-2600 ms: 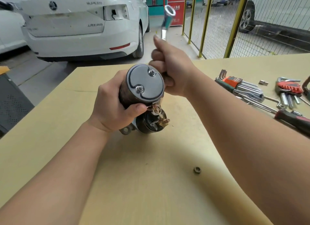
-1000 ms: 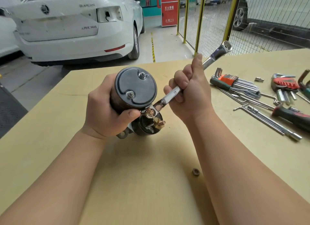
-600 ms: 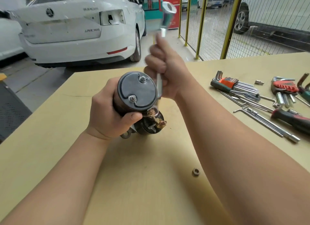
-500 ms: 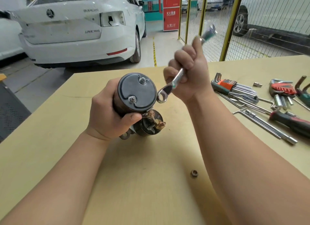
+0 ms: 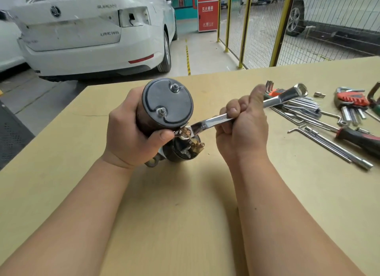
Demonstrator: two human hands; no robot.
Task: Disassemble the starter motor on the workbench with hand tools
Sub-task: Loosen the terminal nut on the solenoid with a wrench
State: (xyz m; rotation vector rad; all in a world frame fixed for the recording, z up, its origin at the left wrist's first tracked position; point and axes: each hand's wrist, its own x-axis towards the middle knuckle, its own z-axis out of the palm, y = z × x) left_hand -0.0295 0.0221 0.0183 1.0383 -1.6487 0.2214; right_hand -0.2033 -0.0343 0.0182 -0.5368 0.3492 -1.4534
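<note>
The starter motor stands on end on the workbench, its dark round end cap with two nuts facing me. My left hand grips its body from the left, thumb near the copper terminals. Below the cap sits the smaller solenoid with brass studs. My right hand is closed on a chrome combination wrench. The wrench's near end sits on a terminal nut between cap and solenoid; its ring end points up and right.
Hex key sets with red holders, long L-shaped keys and a red-and-black handled tool lie at the right of the bench. A small loose bit lies near them. A white car and yellow fencing stand beyond the far edge.
My right hand has brought the wrench down from above the cap and set its near end back on the terminal nut. The left hand keeps holding the motor.
</note>
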